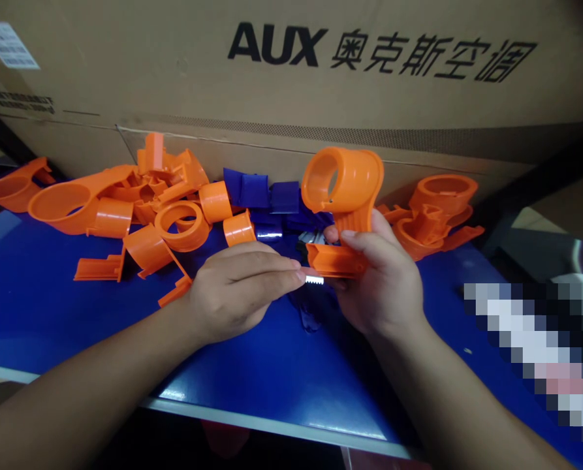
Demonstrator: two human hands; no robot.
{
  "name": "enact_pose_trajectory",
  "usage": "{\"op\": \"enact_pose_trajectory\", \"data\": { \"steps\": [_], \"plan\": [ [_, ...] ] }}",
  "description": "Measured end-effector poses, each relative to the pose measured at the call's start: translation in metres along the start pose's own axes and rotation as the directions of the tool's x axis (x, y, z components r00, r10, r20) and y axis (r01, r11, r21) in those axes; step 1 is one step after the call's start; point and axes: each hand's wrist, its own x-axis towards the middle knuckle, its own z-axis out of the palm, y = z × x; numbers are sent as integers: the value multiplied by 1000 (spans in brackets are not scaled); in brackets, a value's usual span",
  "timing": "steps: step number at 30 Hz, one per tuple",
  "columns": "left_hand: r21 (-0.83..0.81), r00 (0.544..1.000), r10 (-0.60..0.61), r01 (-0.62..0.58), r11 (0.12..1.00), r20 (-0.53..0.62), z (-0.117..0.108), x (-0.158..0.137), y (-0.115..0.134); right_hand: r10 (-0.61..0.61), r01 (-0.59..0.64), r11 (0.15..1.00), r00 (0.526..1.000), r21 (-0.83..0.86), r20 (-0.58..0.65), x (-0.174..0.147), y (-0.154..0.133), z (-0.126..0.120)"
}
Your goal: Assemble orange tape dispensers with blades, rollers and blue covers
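My right hand [386,274] is wrapped round an orange plastic tape dispenser frame [357,186], with a ring at the top and a channel-like lower arm. In front of that lower arm, my left hand [249,287] is closed in a pinch on a small toothed metal blade [314,280]. Its teeth face down, and it lies close under the arm's edge; whether the two touch I cannot tell. Part of the blade is hidden by my fingers. Blue plastic pieces [284,196] and some small shiny metal pieces [313,239] lie behind my hands.
Several more orange parts [181,225] are piled on the left of the blue tabletop [271,385]. Another orange heap [435,215] sits at the right. A large cardboard box [173,72] stands behind like a wall. At the far right, a patch is pixelated.
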Motion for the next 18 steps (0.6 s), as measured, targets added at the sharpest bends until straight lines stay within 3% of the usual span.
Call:
{"op": "enact_pose_trajectory", "data": {
  "steps": [18],
  "plan": [
    [-14,999,-34,34,999,-15,0,1,-1,-12,12,1000,1000,4,-3,0,0,0]
  ]
}}
